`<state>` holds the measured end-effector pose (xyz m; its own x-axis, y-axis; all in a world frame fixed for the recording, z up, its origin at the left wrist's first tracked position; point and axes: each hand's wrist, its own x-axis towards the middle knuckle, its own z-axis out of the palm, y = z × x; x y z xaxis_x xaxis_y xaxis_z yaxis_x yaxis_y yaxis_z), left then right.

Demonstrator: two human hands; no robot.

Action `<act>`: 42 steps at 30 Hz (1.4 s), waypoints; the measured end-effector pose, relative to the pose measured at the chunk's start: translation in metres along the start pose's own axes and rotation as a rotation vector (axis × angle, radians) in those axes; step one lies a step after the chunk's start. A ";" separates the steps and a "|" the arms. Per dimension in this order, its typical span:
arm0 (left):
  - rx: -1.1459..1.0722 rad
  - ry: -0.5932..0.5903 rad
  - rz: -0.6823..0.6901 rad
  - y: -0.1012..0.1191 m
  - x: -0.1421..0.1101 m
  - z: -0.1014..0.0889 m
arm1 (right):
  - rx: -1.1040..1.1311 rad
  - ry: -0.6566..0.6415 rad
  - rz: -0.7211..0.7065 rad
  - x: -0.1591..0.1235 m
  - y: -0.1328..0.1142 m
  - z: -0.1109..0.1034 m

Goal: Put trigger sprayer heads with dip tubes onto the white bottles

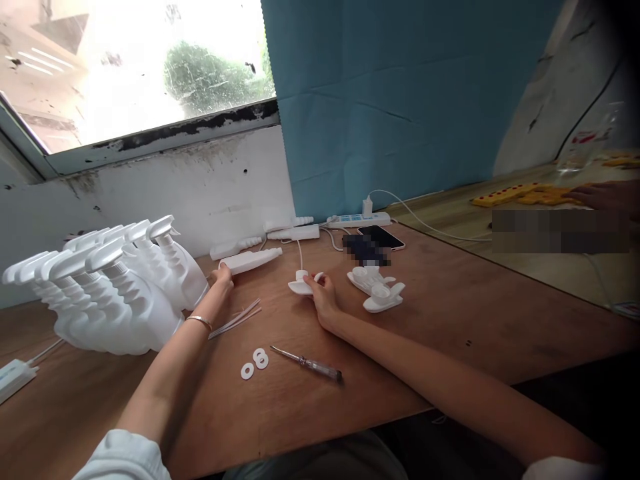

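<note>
My left hand (223, 276) is closed around the base end of a white plastic bottle (255, 260), which lies on its side with the neck pointing right. In my right hand (324, 293) is a white pump head (300, 287), pinched by the fingers, its thin dip tube (301, 255) sticking up. The bottle neck and the tube are apart. Right of that hand lie several more white pump heads (384, 297). Thin white tubes (235, 319) rest between my arms. Nearer me are white ring washers (247, 371) and a screwdriver (320, 367) with a clear handle.
Many white bottles with heads fitted (125, 293) stand packed at the left. More white bottles (235, 247) lie along the wall, beside a power strip (345, 219) and a phone (383, 237). Another person's hand (610, 197) touches yellow pieces (543, 194) at the far right.
</note>
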<state>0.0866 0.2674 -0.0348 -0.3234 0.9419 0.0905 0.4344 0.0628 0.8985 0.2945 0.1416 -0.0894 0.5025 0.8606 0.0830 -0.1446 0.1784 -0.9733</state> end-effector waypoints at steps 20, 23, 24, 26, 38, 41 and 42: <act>-0.896 0.167 -0.339 -0.028 -0.111 -0.096 | 0.503 0.264 -0.527 0.047 -0.108 -0.044; -0.925 0.197 -0.313 -0.030 -0.114 -0.094 | 0.511 0.332 -0.476 0.061 -0.122 -0.066; -0.932 0.201 -0.309 -0.030 -0.114 -0.093 | 0.488 0.341 -0.443 0.065 -0.124 -0.073; -0.942 0.206 -0.309 -0.031 -0.113 -0.092 | 0.426 0.338 -0.392 0.070 -0.126 -0.083; -0.918 0.205 -0.303 -0.036 -0.109 -0.093 | 0.413 0.307 -0.239 0.050 -0.131 -0.061; -0.902 0.195 -0.294 -0.036 -0.109 -0.093 | 0.427 0.308 -0.227 0.047 -0.132 -0.059; -0.896 0.187 -0.290 -0.036 -0.110 -0.092 | 0.434 0.297 -0.233 0.046 -0.132 -0.058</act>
<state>0.0285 0.1313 -0.0378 -0.4798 0.8566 -0.1895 -0.4625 -0.0634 0.8844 0.3860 0.1298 0.0302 0.7719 0.6152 0.1601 -0.3067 0.5810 -0.7539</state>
